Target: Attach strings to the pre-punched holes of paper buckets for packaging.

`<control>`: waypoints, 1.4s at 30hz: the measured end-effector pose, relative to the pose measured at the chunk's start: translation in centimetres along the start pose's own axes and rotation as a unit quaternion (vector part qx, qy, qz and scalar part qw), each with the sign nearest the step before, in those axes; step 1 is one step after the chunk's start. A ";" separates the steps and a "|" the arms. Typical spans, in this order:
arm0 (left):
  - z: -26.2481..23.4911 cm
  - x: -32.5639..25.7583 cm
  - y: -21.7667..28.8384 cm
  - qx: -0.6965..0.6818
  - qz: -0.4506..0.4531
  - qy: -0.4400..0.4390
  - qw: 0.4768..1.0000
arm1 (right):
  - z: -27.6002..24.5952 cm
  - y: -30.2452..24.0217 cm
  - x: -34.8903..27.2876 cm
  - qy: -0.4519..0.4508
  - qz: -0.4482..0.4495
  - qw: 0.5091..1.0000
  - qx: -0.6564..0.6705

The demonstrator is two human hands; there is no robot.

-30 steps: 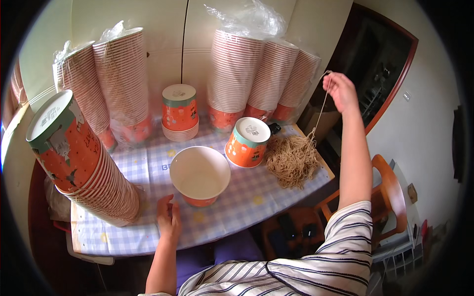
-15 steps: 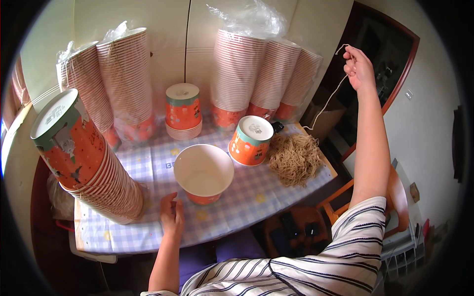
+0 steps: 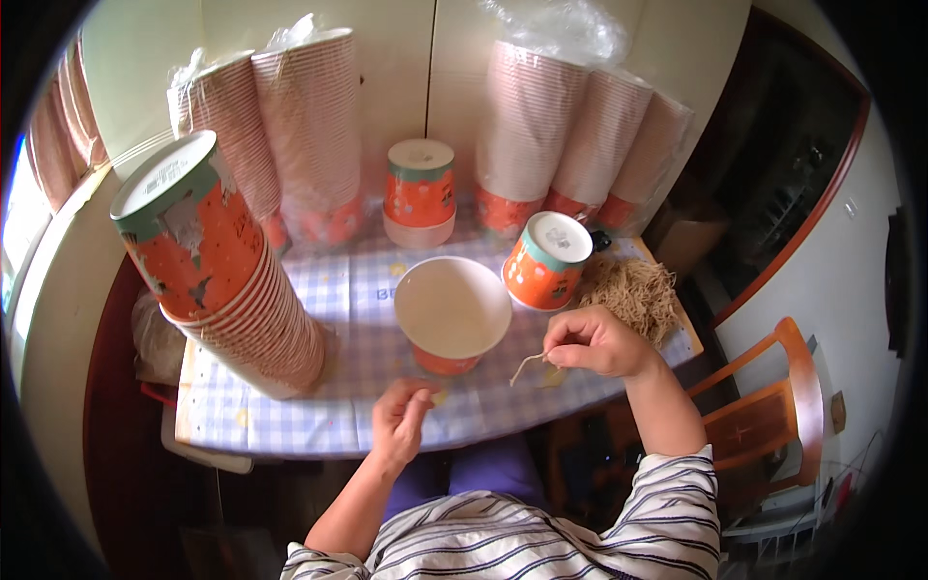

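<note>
My right hand (image 3: 601, 340) pinches a length of beige string (image 3: 528, 365) between thumb and fingertips; its short end dangles toward the left. Closed with its fingers curled in, my left hand (image 3: 401, 418) is near the table's front edge; what it holds, if anything, is hidden. Between and beyond the hands, a white-lined paper bucket (image 3: 452, 307) stands mouth up and looks bare inside. Just past my right hand lies a tangled heap of beige string (image 3: 638, 290), partly covered by that hand. Beside the heap, an orange and green paper bucket (image 3: 541, 271) rests upside down.
A tall leaning stack of nested buckets (image 3: 261, 319) rises at the left. Another short upside-down stack (image 3: 420, 198) stands at the back middle. Several plastic-wrapped bucket stacks (image 3: 532, 126) line the wall. A checked cloth (image 3: 353, 406) covers the table; a wooden chair (image 3: 764, 396) stands right.
My right hand has come down and inward from high at the right, bringing the string over the table. My left hand has closed from a loose curl. The view has shifted.
</note>
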State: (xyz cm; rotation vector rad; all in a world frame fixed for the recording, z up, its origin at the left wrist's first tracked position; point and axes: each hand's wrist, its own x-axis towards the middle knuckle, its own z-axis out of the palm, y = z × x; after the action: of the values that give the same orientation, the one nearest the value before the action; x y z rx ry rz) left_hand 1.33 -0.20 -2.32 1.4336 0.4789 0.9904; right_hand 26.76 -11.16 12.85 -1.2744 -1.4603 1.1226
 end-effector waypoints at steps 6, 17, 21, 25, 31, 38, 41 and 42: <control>2.0 -0.9 1.9 -0.240 -0.205 -0.164 0.935 | 2.4 2.0 1.6 -0.059 0.041 0.997 0.029; 2.5 -1.6 2.0 -0.257 -0.274 -0.158 0.913 | 2.5 5.5 1.1 -0.098 0.049 0.994 0.023; 2.9 -2.1 2.9 -0.241 -0.260 -0.147 0.923 | 3.0 5.4 0.5 -0.075 0.038 0.996 0.013; 2.8 -2.8 1.7 -0.237 -0.225 -0.148 0.933 | 3.2 5.1 0.4 -0.081 0.051 0.995 0.022; 2.5 -2.6 2.1 -0.225 -0.239 -0.101 0.939 | 3.2 5.5 0.0 -0.053 0.066 0.996 -0.035; 2.5 -2.7 2.2 -0.166 -0.240 -0.112 0.950 | 5.7 5.1 -0.3 -0.015 -0.034 0.984 -0.172; 2.7 -2.6 2.3 -0.180 -0.221 -0.132 0.949 | 7.5 5.8 -0.5 -0.039 -0.052 0.989 -0.131; 2.8 -2.7 2.4 -0.175 -0.225 -0.127 0.950 | 8.1 6.1 -0.5 -0.037 -0.050 0.991 -0.120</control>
State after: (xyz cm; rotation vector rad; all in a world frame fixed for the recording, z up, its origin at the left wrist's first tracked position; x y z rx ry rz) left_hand 1.43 -4.37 -0.46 1.0475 0.3927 0.4839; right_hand 20.23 -11.90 5.19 -1.3169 -1.7381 0.9576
